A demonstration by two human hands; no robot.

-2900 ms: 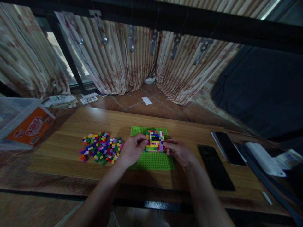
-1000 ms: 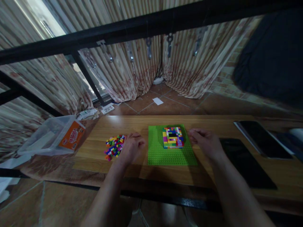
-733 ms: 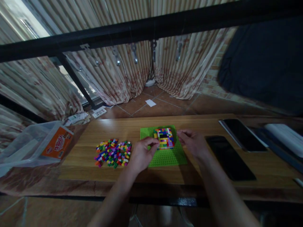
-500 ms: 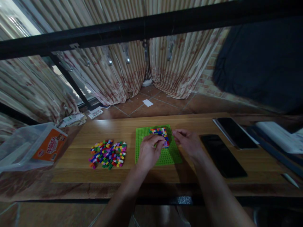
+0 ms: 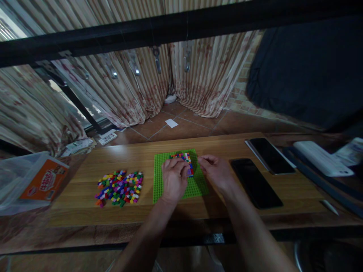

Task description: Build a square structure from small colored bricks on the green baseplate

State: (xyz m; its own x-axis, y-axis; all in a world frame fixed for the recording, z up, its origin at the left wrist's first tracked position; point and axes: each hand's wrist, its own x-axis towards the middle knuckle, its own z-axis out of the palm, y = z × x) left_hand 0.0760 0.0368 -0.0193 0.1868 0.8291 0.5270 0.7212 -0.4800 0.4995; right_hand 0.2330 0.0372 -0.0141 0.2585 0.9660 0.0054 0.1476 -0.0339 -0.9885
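Note:
A green studded baseplate (image 5: 195, 189) lies on the wooden board, with a patch of small multicoloured building bricks (image 5: 187, 156) pressed onto its upper right part. Over that patch is my left hand (image 5: 175, 175), its fingers pinched together and covering part of the bricks. Whatever sits between those fingertips is too small to make out. My right hand (image 5: 214, 169) hovers at the plate's right edge, thumb and fingertips closed together; I cannot see whether they hold anything. To the left of the plate spreads a loose pile of coloured bricks (image 5: 120, 187).
A clear plastic box (image 5: 17, 181) with an orange label stands at the far left. Right of my hands lie a black phone (image 5: 256, 183) and a second dark device (image 5: 272, 155). A white power bank-like block (image 5: 321, 158) and a pen-like object (image 5: 329, 207) are farther right.
The whole view has shifted, so the board and its things appear farther left. My hands keep nearly the same pinched poses beside and over the plate.

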